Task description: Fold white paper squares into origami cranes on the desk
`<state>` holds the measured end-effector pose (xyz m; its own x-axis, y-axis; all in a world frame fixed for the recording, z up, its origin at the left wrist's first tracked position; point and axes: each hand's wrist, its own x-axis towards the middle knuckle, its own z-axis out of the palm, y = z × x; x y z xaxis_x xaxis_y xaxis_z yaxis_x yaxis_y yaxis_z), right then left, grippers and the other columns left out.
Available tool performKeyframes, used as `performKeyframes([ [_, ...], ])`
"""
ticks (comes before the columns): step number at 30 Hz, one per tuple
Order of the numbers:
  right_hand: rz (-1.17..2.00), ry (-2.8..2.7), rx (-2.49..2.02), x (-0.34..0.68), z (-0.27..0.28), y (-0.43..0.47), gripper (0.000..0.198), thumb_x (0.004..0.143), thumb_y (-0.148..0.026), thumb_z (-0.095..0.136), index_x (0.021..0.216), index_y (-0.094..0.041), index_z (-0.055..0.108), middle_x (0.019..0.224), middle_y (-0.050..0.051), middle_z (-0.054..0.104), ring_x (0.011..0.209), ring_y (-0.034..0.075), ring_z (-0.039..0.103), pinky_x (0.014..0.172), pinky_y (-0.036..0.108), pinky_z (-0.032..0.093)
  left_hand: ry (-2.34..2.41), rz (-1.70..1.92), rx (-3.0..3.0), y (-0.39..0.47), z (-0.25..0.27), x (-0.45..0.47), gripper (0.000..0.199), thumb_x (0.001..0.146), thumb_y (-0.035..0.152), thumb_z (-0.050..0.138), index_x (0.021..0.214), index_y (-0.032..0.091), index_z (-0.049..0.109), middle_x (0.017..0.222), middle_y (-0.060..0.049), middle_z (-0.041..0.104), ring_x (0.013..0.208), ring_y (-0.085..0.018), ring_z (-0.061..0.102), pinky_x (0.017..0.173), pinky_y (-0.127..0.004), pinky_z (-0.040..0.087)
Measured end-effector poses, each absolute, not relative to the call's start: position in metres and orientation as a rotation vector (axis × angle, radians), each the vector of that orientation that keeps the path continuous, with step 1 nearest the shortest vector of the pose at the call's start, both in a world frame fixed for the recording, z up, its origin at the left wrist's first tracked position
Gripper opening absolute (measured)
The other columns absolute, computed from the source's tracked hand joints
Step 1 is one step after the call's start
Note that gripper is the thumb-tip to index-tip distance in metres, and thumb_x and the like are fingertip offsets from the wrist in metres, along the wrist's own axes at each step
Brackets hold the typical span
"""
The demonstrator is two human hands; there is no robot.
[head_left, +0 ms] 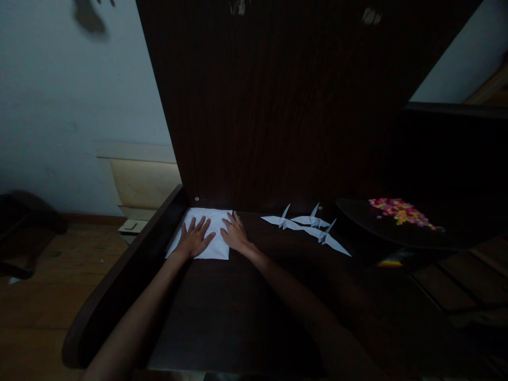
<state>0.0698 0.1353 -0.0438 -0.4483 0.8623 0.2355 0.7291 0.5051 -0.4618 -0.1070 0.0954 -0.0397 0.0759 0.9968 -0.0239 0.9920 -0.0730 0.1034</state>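
A white sheet of paper lies flat on the dark wooden desk top, close to the back board, with faint creases in it. My left hand rests palm down on the sheet, fingers spread. At the sheet's right edge, my right hand also lies on the paper, its fingers stretched out and pointing away from me. To the right of that hand stand several folded white paper cranes, their wings spread and close to one another.
A raised side panel bounds the desk at left, and a tall dark board rises behind. On a rounded dark shelf at right sits a pile of small colourful pieces. A pale wooden piece leans by the wall.
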Motion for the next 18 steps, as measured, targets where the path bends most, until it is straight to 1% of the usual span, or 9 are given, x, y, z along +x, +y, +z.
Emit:
performKeyframes([
  [3,0.351,-2.38,-1.256,0.065,-0.044,0.136,0.044,0.091,-0.03,0.046,0.129,-0.01,0.054,0.151,0.016,0.033,0.145,0.031,0.014,0.116,0.052,0.014,2.074,0.079,2.24,0.103,-0.039,-0.109,0.068,0.093,0.057,0.023,0.15,0.021,0.023,0.157,-0.008,0.02,0.144,-0.037,0.007,0.11,-0.064,0.012],
  [5,0.335,-2.425,-1.21,0.06,-0.043,0.138,0.046,0.092,-0.033,0.044,0.131,-0.01,0.052,0.151,0.017,0.032,0.145,0.03,0.015,0.117,0.051,0.012,2.074,0.075,2.244,0.108,-0.038,-0.11,0.068,0.093,0.058,0.023,0.15,0.022,0.023,0.157,-0.008,0.019,0.144,-0.037,0.008,0.11,-0.064,0.013],
  [9,0.342,-2.497,-1.118,0.051,-0.044,0.143,0.051,0.093,-0.03,0.04,0.137,-0.005,0.044,0.153,0.018,0.028,0.145,0.025,0.016,0.118,0.045,0.015,2.062,0.037,2.252,0.113,-0.035,-0.113,0.071,0.091,0.06,0.023,0.15,0.02,0.023,0.158,-0.008,0.016,0.144,-0.037,0.006,0.111,-0.062,0.01],
  [11,0.369,-2.52,-1.121,0.048,-0.046,0.146,0.054,0.094,-0.03,0.039,0.14,-0.003,0.04,0.153,0.019,0.026,0.145,0.025,0.015,0.118,0.044,0.016,2.037,0.027,2.27,0.113,-0.034,-0.115,0.071,0.091,0.06,0.023,0.15,0.02,0.022,0.158,-0.009,0.015,0.144,-0.037,0.005,0.111,-0.061,0.01],
  [15,0.435,-2.514,-1.247,0.05,-0.049,0.147,0.062,0.096,-0.044,0.033,0.144,-0.005,0.035,0.155,0.017,0.022,0.146,0.028,0.01,0.118,0.048,0.014,2.009,0.013,2.313,0.113,-0.037,-0.119,0.074,0.089,0.061,0.028,0.151,0.021,0.021,0.158,-0.009,0.015,0.144,-0.038,0.005,0.11,-0.062,0.013],
  [18,0.454,-2.514,-1.307,0.055,-0.05,0.146,0.07,0.095,-0.054,0.03,0.146,-0.006,0.031,0.156,0.015,0.018,0.146,0.029,0.006,0.118,0.048,0.01,2.009,-0.018,2.337,0.113,-0.039,-0.121,0.082,0.084,0.066,0.036,0.151,0.023,0.018,0.158,-0.009,0.012,0.144,-0.04,0.003,0.109,-0.064,0.011],
])
